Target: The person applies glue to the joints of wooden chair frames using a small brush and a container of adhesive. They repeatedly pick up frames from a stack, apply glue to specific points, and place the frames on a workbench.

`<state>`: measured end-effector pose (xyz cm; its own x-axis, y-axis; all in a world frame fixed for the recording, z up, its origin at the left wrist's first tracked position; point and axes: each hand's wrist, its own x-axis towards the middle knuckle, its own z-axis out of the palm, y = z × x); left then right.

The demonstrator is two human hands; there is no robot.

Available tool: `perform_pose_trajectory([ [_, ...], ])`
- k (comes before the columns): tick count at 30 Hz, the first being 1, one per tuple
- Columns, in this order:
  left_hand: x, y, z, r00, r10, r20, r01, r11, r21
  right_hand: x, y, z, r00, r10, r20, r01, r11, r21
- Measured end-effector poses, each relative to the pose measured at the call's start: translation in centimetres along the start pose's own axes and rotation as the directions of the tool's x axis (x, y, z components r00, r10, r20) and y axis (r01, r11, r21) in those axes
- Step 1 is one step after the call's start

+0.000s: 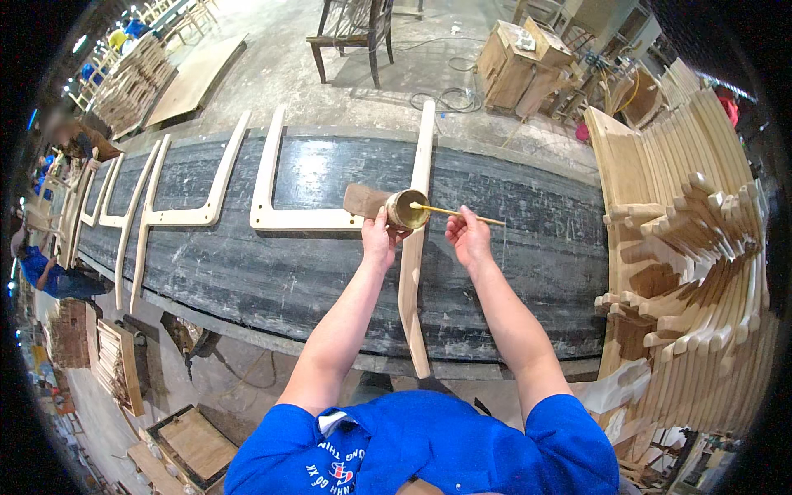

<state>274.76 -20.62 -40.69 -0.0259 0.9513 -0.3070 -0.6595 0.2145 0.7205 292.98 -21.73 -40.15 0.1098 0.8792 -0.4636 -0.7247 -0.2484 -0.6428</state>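
1. Dark wooden chair (340,40): beyond the right fingers (455,228), somewhat to their left.
2. Wooden cabinet (505,70): beyond the same fingers, slightly to their right.
3. Stacked timber (132,95): far beyond the fingers, to the left.
4. Flat panel (198,82): beside that stack, on the side toward the fingers.
5. Co-worker in blue (56,272): far left of the fingers.

Long dark table (544,264), pale wooden frames (305,219)
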Motion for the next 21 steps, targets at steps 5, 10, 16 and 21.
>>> perform_pose_trajectory([
  [5, 1.9, 0.5, -4.2, 0.984, -0.065, -0.168, 0.065, 0.998, -0.008, 2.5, -2.1, 2.5, 0.942, -0.294, 0.162, 0.334, 0.870, -0.362],
  [10, 0.8, 1.3, -7.3, 0.986, -0.058, -0.154, 0.047, 0.996, -0.074, 5.4, -2.4, 3.0, 0.776, -0.456, 0.436, 0.600, 0.316, -0.735],
  [16, -2.2, 4.4, -15.9, 0.989, -0.017, -0.146, 0.007, 0.998, -0.070, 6.4, -0.5, 6.4, 0.677, -0.329, 0.658, 0.671, -0.091, -0.736],
  [21, -3.5, 4.3, -14.6, 0.976, -0.009, -0.216, -0.012, 0.996, -0.092, 8.1, -0.3, 5.2, 0.667, -0.327, 0.670, 0.668, -0.137, -0.732],
])
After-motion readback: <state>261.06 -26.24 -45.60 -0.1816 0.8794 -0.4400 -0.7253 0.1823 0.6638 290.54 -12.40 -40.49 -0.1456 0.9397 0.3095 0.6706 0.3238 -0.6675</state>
